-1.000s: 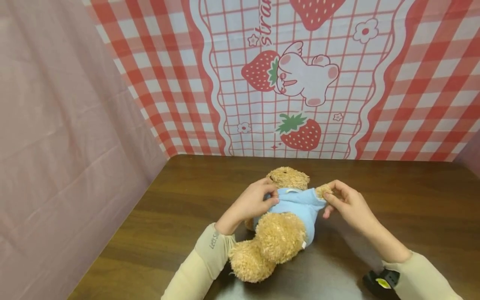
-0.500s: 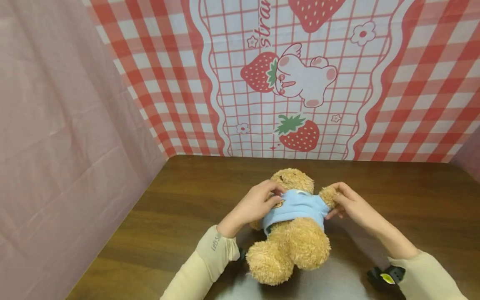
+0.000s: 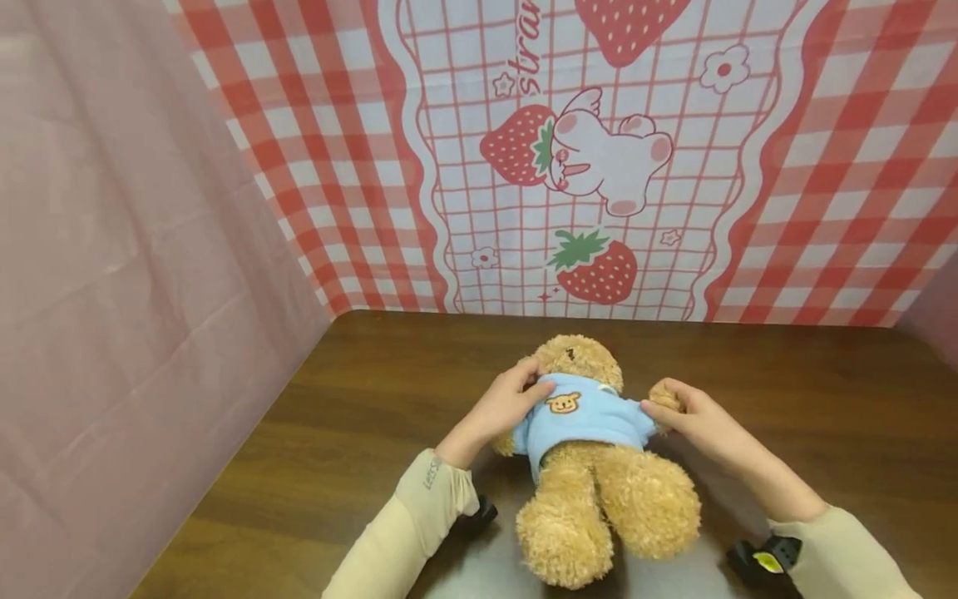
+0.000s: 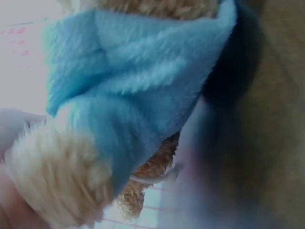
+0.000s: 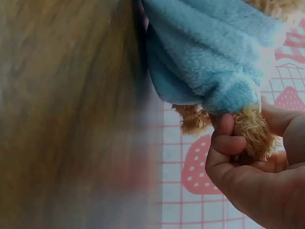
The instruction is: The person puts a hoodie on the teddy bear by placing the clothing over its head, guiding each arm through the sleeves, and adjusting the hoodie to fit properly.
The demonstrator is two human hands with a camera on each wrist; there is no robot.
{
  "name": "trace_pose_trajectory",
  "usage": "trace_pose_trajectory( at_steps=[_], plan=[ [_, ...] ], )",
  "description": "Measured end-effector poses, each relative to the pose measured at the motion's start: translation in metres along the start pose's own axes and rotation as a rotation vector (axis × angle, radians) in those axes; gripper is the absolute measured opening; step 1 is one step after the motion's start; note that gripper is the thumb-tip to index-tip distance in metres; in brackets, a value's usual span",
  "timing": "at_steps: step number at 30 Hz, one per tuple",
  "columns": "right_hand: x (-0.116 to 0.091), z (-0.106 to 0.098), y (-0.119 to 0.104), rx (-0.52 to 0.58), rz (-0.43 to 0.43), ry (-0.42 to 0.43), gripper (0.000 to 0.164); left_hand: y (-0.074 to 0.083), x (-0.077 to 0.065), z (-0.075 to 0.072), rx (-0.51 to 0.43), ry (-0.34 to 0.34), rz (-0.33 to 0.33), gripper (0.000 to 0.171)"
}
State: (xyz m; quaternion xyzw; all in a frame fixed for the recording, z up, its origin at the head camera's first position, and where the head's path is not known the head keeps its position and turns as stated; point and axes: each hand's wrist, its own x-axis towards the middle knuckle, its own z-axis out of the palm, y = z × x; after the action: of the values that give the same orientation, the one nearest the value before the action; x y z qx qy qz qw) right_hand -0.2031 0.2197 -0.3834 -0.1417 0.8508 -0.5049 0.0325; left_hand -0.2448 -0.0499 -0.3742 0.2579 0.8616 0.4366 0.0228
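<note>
A shaggy tan teddy bear (image 3: 565, 532) in a light blue shirt (image 3: 599, 424) with a small bear-face patch lies face up, head away from me. My left hand (image 3: 497, 412) grips its upper body near the shoulder, thumb on the shirt front and fingers partly hidden at its side. The bear's other arm is held out sideways by my right hand (image 3: 707, 424), which pinches the paw. In the right wrist view, fingers and thumb curl round that furry paw (image 5: 252, 131) below the sleeve. The left wrist view has the other paw (image 4: 57, 176) close up beside blurred fingers.
The bear is over a dark brown wooden table (image 3: 389, 399). Behind it hangs a red-and-white checked cloth (image 3: 359, 166) printed with strawberries, and a pink curtain (image 3: 150, 249) drapes at the left. Black devices (image 3: 752, 561) sit below both wrists.
The bear has turned from lying on its side to facing up, its legs swinging right and the shirt patch coming into view. My right hand has drawn the paw slightly right and nearer.
</note>
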Motion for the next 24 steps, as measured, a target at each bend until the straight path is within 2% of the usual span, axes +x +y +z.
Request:
trace_pose_trajectory(
  at_steps=[4,8,10,12,15,17,19,21,24],
  plan=[
    [0.0,-0.003,0.004,0.069,-0.014,-0.013,0.025,-0.002,0.004,-0.005,0.049,0.072,0.01,0.02],
    [0.0,-0.002,0.006,0.051,-0.013,-0.038,0.024,-0.009,0.005,-0.003,0.063,0.094,-0.019,0.017],
    [-0.002,0.0,0.004,-0.085,-0.028,-0.03,0.022,-0.011,0.003,-0.002,0.049,0.088,-0.029,0.016],
    [-0.003,0.003,-0.001,-0.231,-0.08,0.009,0.016,-0.011,0.0,-0.002,0.023,0.075,-0.034,0.017],
    [-0.005,0.007,-0.017,-0.378,-0.225,0.095,0.009,-0.008,-0.006,-0.006,0.003,0.031,-0.041,0.023],
    [-0.003,0.011,-0.031,-0.409,-0.387,0.112,0.014,-0.006,-0.011,-0.011,0.032,-0.018,-0.064,0.03],
    [0.0,0.014,-0.047,-0.415,-0.538,0.075,0.021,-0.006,-0.017,-0.016,0.03,-0.085,-0.118,0.037],
    [0.006,0.02,-0.061,-0.453,-0.677,0.017,0.023,-0.007,-0.022,-0.021,-0.009,-0.151,-0.182,0.042],
    [0.016,0.033,-0.074,-0.557,-0.796,-0.094,0.024,-0.009,-0.026,-0.025,-0.138,-0.222,-0.227,0.047]
  ],
)
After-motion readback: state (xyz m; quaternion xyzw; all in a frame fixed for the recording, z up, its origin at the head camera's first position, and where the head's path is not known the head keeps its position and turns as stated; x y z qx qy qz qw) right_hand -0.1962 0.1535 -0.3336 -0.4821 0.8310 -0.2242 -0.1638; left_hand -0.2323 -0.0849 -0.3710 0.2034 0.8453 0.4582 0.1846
